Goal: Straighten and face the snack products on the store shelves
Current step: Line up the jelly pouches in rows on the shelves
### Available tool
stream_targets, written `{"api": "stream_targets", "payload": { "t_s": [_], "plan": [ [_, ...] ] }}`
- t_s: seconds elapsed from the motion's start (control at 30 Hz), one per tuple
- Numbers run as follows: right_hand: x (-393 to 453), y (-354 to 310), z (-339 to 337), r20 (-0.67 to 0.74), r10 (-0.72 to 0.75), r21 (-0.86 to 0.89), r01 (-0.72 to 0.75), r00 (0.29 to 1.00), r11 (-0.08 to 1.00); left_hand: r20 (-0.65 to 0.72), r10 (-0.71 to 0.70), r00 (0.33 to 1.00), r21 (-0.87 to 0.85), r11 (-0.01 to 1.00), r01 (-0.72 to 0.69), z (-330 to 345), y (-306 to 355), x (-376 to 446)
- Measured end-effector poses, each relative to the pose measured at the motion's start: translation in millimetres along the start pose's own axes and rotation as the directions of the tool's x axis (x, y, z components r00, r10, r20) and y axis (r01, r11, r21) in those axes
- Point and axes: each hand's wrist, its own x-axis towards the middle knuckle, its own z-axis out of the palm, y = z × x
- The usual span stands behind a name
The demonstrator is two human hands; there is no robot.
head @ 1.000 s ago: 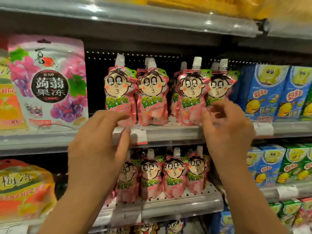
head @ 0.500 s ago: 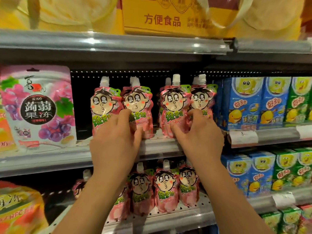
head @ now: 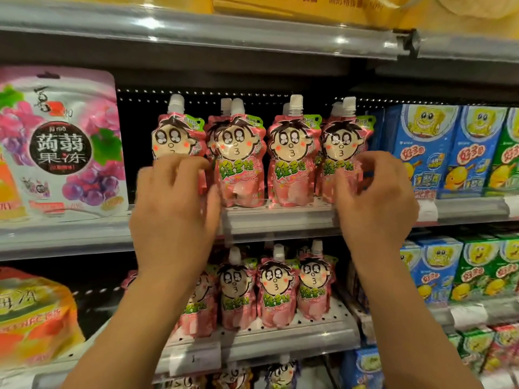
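Fingers of the left hand (head: 174, 209) curl across the lower front of the leftmost pink pouch (head: 175, 141), gripping it; its face shows above the knuckles. Right hand (head: 375, 200) fingers pinch the right edge of the rightmost pink pouch (head: 341, 153). Two middle pouches (head: 264, 161) stand untouched between the hands, upright at the front of the middle shelf (head: 280, 217). Blue cartons (head: 421, 153) stand just beside the rightmost pouch.

Left hand (head: 174, 211) covers lower half of leftmost pink pouch (head: 175, 141); print beneath fingers hidden. Right hand (head: 376, 203) motion-blurred, fingertips smeared over lower edge of rightmost pink pouch (head: 341, 153); grip unclear. Pouches behind front row show only spouts above fingers. Grape jelly bag (head: 60, 141) cut by left edge. Top-shelf yellow boxes (head: 295, 4) cropped.
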Motion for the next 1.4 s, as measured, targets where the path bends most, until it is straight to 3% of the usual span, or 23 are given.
{"api": "stream_targets", "payload": {
  "t_s": [0.13,0.27,0.43,0.7,0.93,1.4],
  "plan": [
    [9.3,11.5,3.6,0.098,0.035,-0.177,-0.018,0.995,0.984,-0.016,-0.109,0.994,0.034,0.993,0.109,-7.9,-24.1,7.1],
    [15.2,12.6,6.1,0.18,0.105,-0.204,-0.067,0.978,0.977,0.078,-0.147,0.986,0.084,0.986,0.141,-8.1,-35.5,13.6],
    [29.2,21.5,6.4,0.285,0.176,-0.018,-0.179,0.942,0.984,0.104,-0.138,0.985,0.09,0.988,0.129,-9.5,-37.4,16.2],
    [46.2,36.8,3.0,0.487,0.144,0.164,-0.252,0.862,0.954,0.13,-0.148,0.98,0.142,0.981,0.13,-8.2,-40.6,20.2],
    [68.1,38.4,-3.9,0.669,0.083,0.155,-0.247,0.739,0.956,0.124,-0.128,0.984,0.166,0.98,0.106,-4.5,-41.2,19.1],
    [63.7,38.1,-9.8,0.647,0.077,0.188,-0.256,0.759,0.948,0.214,-0.187,0.959,0.176,0.973,0.15,-1.7,-45.5,52.4]
  ]
}}
